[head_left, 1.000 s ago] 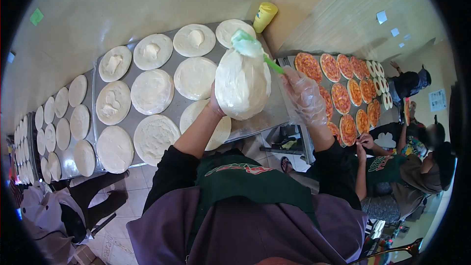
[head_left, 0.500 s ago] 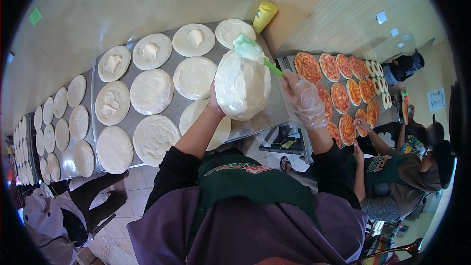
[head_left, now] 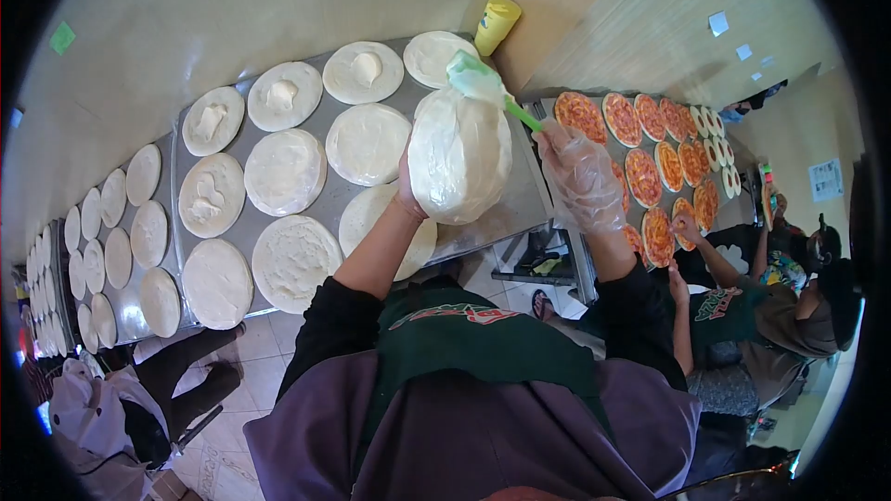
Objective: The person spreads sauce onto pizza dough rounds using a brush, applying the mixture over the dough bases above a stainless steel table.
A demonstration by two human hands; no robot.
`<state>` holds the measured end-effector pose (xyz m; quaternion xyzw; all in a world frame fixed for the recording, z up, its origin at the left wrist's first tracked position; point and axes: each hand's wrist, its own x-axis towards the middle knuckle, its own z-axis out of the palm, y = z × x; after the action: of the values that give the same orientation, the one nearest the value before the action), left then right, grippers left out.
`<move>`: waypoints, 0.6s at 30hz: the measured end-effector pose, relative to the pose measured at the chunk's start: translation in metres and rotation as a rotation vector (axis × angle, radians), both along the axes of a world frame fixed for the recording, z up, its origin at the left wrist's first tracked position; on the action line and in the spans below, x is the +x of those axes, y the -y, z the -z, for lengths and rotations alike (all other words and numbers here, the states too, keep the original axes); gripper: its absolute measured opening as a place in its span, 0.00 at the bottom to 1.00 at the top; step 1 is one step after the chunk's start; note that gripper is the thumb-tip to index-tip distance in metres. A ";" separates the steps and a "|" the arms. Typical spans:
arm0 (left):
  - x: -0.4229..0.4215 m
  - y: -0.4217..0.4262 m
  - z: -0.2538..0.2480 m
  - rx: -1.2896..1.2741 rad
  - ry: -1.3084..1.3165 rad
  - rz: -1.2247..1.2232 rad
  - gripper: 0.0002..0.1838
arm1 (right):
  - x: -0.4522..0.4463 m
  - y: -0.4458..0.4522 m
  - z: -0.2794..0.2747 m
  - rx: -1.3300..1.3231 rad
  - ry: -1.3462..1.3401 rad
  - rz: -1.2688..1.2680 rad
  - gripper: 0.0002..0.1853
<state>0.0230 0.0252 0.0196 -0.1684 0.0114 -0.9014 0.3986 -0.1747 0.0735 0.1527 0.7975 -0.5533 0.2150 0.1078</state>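
My left hand [head_left: 406, 187] holds up a rounded tub of white cream [head_left: 459, 165], its outside looking smeared and shiny; most of my left fingers are hidden behind it. My right hand [head_left: 585, 176], in a clear plastic glove, is closed round the handle of a green spatula [head_left: 525, 115]. The spatula's cream-coated blade lies at the tub's far rim. Below and left of the tub, flat round pizza bases [head_left: 369, 145] rest on a metal tray [head_left: 506, 209]. Several bases carry a dollop of cream [head_left: 281, 95]; others have a shiny spread surface.
A yellow cup [head_left: 497, 24] stands by the wall at the tray's far corner. To the right, sauce-covered pizza bases [head_left: 642, 176] fill another table, where a co-worker's hands [head_left: 685, 227] handle one. More plain bases [head_left: 148, 232] lie at left, near another person [head_left: 111, 417].
My right hand has moved slightly up and right with the spatula. Its blade has shifted a little at the tub's far rim. The tub stays nearly in place.
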 end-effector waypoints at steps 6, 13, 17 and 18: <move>0.001 0.005 0.015 -0.054 0.015 -0.101 0.32 | 0.013 -0.015 -0.003 0.066 0.102 -0.007 0.06; 0.001 -0.004 0.010 0.033 0.282 -0.214 0.33 | -0.003 -0.006 0.005 0.062 0.111 0.093 0.06; 0.001 -0.002 0.020 0.024 0.120 -0.121 0.33 | 0.012 -0.020 -0.005 0.114 0.170 -0.021 0.07; 0.002 -0.001 0.021 0.013 0.136 -0.124 0.33 | 0.011 -0.020 -0.005 0.113 0.171 -0.017 0.07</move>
<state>0.0247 0.0257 -0.0012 -0.1045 -0.0201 -0.8844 0.4545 -0.1637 0.0938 0.1573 0.7856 -0.5651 0.2517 0.0134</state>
